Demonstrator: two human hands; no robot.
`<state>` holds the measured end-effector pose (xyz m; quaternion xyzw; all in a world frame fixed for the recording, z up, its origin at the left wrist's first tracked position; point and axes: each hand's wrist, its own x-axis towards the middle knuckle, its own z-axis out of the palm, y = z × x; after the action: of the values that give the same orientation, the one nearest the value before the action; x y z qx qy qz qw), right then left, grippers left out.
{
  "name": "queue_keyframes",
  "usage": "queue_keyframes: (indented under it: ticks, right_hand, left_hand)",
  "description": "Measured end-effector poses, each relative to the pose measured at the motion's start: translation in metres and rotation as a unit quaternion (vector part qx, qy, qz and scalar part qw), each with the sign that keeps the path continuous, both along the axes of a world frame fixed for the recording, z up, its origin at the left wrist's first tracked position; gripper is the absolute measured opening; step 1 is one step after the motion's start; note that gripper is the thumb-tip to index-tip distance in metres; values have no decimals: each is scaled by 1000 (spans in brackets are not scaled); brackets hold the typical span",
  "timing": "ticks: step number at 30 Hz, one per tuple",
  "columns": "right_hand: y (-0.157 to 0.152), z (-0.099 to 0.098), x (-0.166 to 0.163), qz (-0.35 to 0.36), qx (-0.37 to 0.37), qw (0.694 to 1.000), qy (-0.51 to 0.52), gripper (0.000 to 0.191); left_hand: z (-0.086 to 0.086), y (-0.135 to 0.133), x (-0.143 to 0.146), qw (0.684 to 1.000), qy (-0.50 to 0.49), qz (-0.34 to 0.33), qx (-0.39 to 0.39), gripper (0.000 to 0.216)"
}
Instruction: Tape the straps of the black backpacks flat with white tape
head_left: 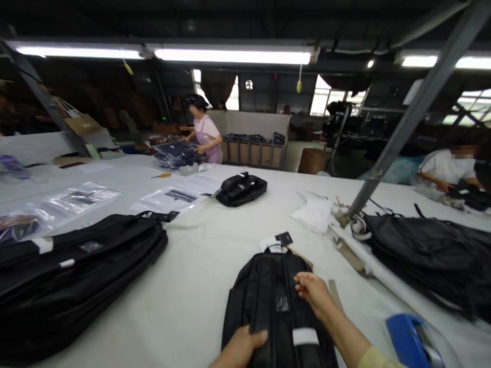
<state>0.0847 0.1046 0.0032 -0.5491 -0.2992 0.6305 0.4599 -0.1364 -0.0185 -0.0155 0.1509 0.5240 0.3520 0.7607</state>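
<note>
A black backpack (273,291) lies on the white table in front of me, its shoulder straps facing up. One strap has a white wrap (305,336), and a black tag (284,238) with white labels sits by its top handle. My left hand (242,347) grips the near left part of the backpack, thumb on top and the other fingers mostly hidden. Over the right strap, my right hand (312,292) is closed in a pinch. Whatever its fingertips may hold is too small to make out.
Black bags pile up at left (88,266) and right (425,255). A smaller black bag (242,189), clear plastic bags (172,197), yellow scissors (163,175) and a blue tape dispenser (412,340) lie around. A metal post (406,122) rises at right. Two co-workers handle goods farther off.
</note>
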Motion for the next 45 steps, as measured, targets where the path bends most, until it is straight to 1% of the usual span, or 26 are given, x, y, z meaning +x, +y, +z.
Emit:
queue_keyframes:
  ticks: [3, 6, 10, 12, 15, 18, 21, 22, 24, 25, 26, 27, 28, 30, 32, 33, 35, 37, 40, 42, 43, 45]
  right_hand:
    - [-58, -1, 33, 9, 6, 1000, -5, 19]
    - [-94, 1, 48, 44, -2, 999, -15, 21]
    - [-121, -3, 42, 126, 1, 992, -2, 22]
    - [-128, -6, 36, 169, -1, 986, -6, 20]
    - [-131, -10, 26, 220, -10, 975, -19, 17]
    - [-129, -11, 14, 248, -3, 968, -39, 13]
    - [-121, -11, 2, 256, 12, 963, -86, 9]
    - [-115, -12, 1, 254, 28, 960, -115, 9]
    - [-97, -15, 10, 232, 98, 945, -210, 12]
    - [-85, -18, 20, 207, 138, 929, -275, 14]
    - [-72, -21, 35, 177, 160, 905, -351, 17]
    - [-59, -24, 52, 146, 158, 879, -426, 20]
    - [-45, -27, 71, 120, 132, 854, -489, 23]
    - [-22, -34, 108, 92, 48, 818, -566, 27]
    - [-4, -42, 135, 93, -6, 803, -589, 29]
    - [3, -47, 143, 100, -16, 801, -590, 28]
    - [13, -56, 147, 126, -32, 794, -594, 24]
    - [17, -67, 143, 152, -50, 788, -595, 22]
    - [14, -83, 129, 191, -68, 767, -609, 34]
    - [10, -92, 121, 207, -58, 751, -624, 40]
    - [9, -95, 117, 208, -47, 749, -628, 40]
    - [11, -101, 114, 194, -26, 761, -619, 35]
  left_hand:
    - [13, 3, 11, 1000, -4, 15, -22, 30]
    - [29, 13, 14, 997, 15, -10, -70, 30]
    - [49, 22, 8, 995, 56, -44, -75, 29]
    - [56, 25, 1, 993, 68, -60, -81, 30]
    - [61, 28, -11, 990, 78, -76, -95, 27]
    - [63, 29, -25, 987, 85, -89, -100, 24]
    - [56, 23, -35, 987, 94, -101, -84, 27]
    - [52, 20, -38, 987, 95, -104, -72, 30]
    - [41, 14, -40, 990, 90, -104, -40, 36]
    - [35, 12, -40, 991, 83, -105, -26, 39]
    - [30, 9, -39, 992, 74, -103, -15, 41]
    - [25, 7, -38, 993, 64, -101, -10, 44]
    - [21, 6, -37, 994, 54, -98, -9, 46]
    - [17, 4, -35, 995, 39, -89, -16, 51]
    - [16, 3, -33, 996, 27, -87, -25, 55]
    - [16, 3, -33, 995, 24, -89, -29, 55]
    - [18, 4, -33, 995, 19, -90, -36, 54]
    - [19, 5, -33, 995, 17, -88, -44, 51]
    - [18, 6, -34, 994, 19, -84, -62, 48]
    - [16, 7, -34, 994, 23, -81, -71, 47]
    - [15, 7, -34, 994, 25, -78, -74, 47]
    - [13, 7, -34, 994, 26, -76, -78, 47]
